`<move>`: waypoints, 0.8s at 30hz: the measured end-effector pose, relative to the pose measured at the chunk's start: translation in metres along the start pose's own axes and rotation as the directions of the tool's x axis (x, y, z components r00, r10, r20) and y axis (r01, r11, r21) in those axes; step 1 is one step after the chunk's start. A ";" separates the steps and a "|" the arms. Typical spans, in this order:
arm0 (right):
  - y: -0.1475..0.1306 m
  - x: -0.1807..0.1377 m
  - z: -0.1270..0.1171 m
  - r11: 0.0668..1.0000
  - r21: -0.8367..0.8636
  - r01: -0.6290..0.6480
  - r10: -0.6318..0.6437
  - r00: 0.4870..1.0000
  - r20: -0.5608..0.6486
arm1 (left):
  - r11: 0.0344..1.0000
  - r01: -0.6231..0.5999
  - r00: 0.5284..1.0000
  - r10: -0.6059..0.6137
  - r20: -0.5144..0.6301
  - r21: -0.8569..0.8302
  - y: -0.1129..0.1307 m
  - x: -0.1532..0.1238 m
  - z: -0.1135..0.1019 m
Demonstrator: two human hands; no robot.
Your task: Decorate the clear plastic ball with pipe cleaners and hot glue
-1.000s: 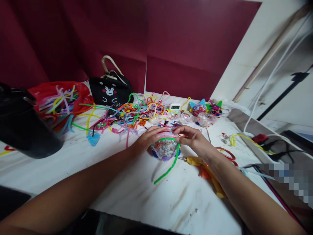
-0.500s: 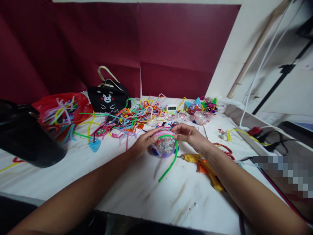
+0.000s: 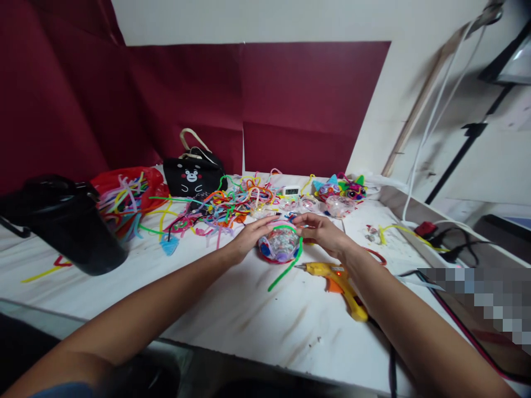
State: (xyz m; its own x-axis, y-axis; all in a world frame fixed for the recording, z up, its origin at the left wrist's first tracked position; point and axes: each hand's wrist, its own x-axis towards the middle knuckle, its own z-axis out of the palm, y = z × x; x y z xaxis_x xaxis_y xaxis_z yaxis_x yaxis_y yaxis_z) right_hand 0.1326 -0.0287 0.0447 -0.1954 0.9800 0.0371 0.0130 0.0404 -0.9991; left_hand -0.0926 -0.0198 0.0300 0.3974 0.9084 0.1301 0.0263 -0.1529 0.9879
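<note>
A clear rounded ball (image 3: 282, 241), decorated with coloured pipe cleaners, rests on the table between my hands. My left hand (image 3: 248, 239) is closed around its upper left side, fingers over the top. At its upper right, my right hand (image 3: 319, 232) pinches a green pipe cleaner (image 3: 286, 274). That pipe cleaner curves over the ball's upper edge, and its loose end hangs down the right side to the tabletop. My fingers partly hide the top of the ball. Beside my right forearm lies a yellow hot glue gun (image 3: 340, 279), its small light glowing red.
Loose pipe cleaners (image 3: 236, 200) are heaped behind my hands, near a red bag (image 3: 155, 185) and a black bear-face bag (image 3: 194, 177). A black tumbler (image 3: 87, 232) stands left. Clear balls (image 3: 341, 206), a small digital clock (image 3: 291, 191) and two decorated figures (image 3: 353, 189) sit at the back.
The view has tilted up, so the ball's clear front shows differently and appears tipped. Both hands keep their places on the ball and the green pipe cleaner.
</note>
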 end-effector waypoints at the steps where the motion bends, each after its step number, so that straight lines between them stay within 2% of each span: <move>1: -0.001 0.000 -0.003 1.000 0.002 -0.010 0.010 1.000 0.004 | 1.000 0.001 1.000 -0.001 -0.002 0.007 0.001 0.001 0.003; 5: -0.003 -0.002 -0.013 0.999 0.007 -0.052 0.052 0.998 0.026 | 0.999 0.011 1.000 -0.011 0.015 0.031 0.003 0.005 0.011; 10: -0.004 -0.001 -0.017 0.996 0.000 -0.087 0.087 0.996 0.034 | 0.997 -0.017 0.998 0.012 0.068 0.078 0.006 0.015 0.004; 12: -0.004 0.000 -0.016 0.996 -0.005 -0.094 0.094 0.995 0.028 | 0.977 -0.116 0.990 0.099 0.098 0.180 0.009 0.019 -0.002; 13: -0.004 0.001 -0.015 0.995 -0.006 -0.096 0.097 0.995 0.023 | 0.941 -0.207 0.975 0.177 0.132 0.267 0.011 0.020 -0.006; 15: -0.005 0.002 -0.012 0.995 -0.008 -0.101 0.101 0.995 0.010 | 0.805 -0.416 0.907 0.333 0.258 0.423 0.013 0.022 -0.012; 17: -0.005 0.002 -0.010 0.995 -0.006 -0.104 0.104 0.995 -0.002 | 0.661 -0.583 0.811 0.434 0.392 0.473 0.013 0.024 -0.016; 20: -0.007 0.002 -0.007 0.994 0.006 -0.108 0.108 0.994 -0.018 | 0.520 -0.717 0.696 0.498 0.517 0.464 0.008 0.026 -0.019; 22: -0.007 0.001 -0.005 0.994 0.015 -0.111 0.111 0.993 -0.029 | 0.480 -0.749 0.661 0.500 0.559 0.457 0.003 0.026 -0.020; 24: -0.008 0.001 -0.003 0.993 0.019 -0.113 0.114 0.993 -0.037 | 0.480 -0.753 0.656 0.490 0.574 0.450 0.001 0.026 -0.019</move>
State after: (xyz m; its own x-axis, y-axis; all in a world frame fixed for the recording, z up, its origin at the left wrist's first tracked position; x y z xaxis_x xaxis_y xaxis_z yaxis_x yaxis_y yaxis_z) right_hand 0.1357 -0.0279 0.0529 -0.1565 0.9847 -0.0762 0.0159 -0.0746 -0.9971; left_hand -0.0997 0.0111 0.0359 0.7999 0.2979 0.5210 0.1267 -0.9324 0.3386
